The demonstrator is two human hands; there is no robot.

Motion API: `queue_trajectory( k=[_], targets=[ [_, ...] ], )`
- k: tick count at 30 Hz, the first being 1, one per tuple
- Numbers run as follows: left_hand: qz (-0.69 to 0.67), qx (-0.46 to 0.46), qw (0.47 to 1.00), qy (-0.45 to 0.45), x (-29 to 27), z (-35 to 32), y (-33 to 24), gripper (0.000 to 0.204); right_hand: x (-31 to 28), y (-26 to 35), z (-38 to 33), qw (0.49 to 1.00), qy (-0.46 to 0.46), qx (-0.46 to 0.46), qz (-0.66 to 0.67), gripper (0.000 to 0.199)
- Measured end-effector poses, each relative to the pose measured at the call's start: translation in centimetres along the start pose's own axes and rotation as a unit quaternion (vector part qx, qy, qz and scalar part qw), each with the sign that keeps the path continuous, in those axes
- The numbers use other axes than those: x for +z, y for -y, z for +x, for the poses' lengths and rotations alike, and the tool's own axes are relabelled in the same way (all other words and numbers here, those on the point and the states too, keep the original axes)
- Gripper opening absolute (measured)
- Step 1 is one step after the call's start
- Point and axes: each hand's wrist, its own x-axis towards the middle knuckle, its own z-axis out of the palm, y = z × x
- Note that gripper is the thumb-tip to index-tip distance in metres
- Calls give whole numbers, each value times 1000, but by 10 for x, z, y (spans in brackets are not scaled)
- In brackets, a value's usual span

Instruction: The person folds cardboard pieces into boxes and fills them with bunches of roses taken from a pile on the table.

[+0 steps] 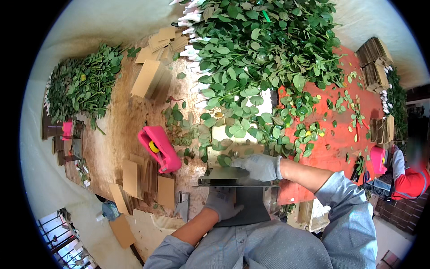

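The dark metal sheet (242,197) sits at the near edge of the table (112,134). The gloved left hand (222,202) lies spread flat on it, gripping nothing. The gloved right hand (259,166) curls loosely over leafy stems (228,157) at the sheet's far edge. A pink tape dispenser (160,149) lies left, beside cardboard pieces (134,179).

- Two gloved hands: left hand (222,202), right hand (260,166).
- Three pink tape dispensers: one at near centre (159,149), one at left (67,129), one at right (378,159).
- Two heaps of green leafy stems: a big heap far (264,49), a smaller heap at left (83,83).
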Motion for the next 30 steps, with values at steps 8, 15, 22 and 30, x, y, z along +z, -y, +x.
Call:
queue_trajectory(
  k=[8, 15, 22, 30],
  targets=[
    [19, -12, 1000, -13, -7, 0, -1, 107, 2, -40, 19, 980, -171, -96, 28, 50],
    [6, -14, 1000, -16, -8, 1, -1, 108, -3, -23, 54, 951, -59, -27, -303, 37],
    [-13, -8, 1000, -17, -9, 1, 1, 108, 20, -38, 64, 932, -120, -76, -334, 20],
    [-13, -5, 1000, -15, -11, 1, 0, 110, 28, -29, 79, 969, -194, 139, -70, 30]
  ],
)
